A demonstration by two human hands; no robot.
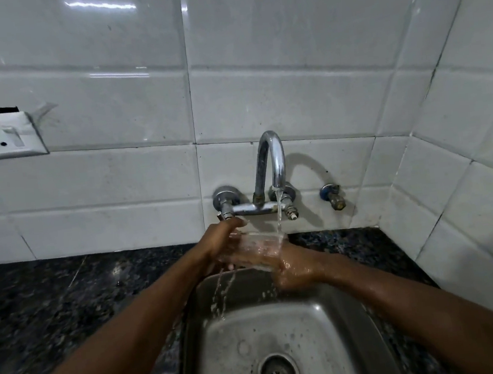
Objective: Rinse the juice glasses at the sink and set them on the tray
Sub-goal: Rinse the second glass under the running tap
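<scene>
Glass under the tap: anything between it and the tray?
Cannot tell: no tray is in view. Both the left hand and right hand hold the glass in the stream above the sink.

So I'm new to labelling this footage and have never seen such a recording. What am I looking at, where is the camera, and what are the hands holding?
There is no machine here: a person works with two bare hands. The single picture comes from a wide-angle camera worn on the person's head, looking forward and down, so the arms reach in from the bottom edge.

The left hand and the right hand hold a clear juice glass between them under the stream from the chrome tap on the tiled wall. Water spills off the glass into the steel sink below, whose drain shows in the middle.

A dark speckled stone counter surrounds the sink. A white power socket sits on the wall at left. No tray shows in this view.
</scene>
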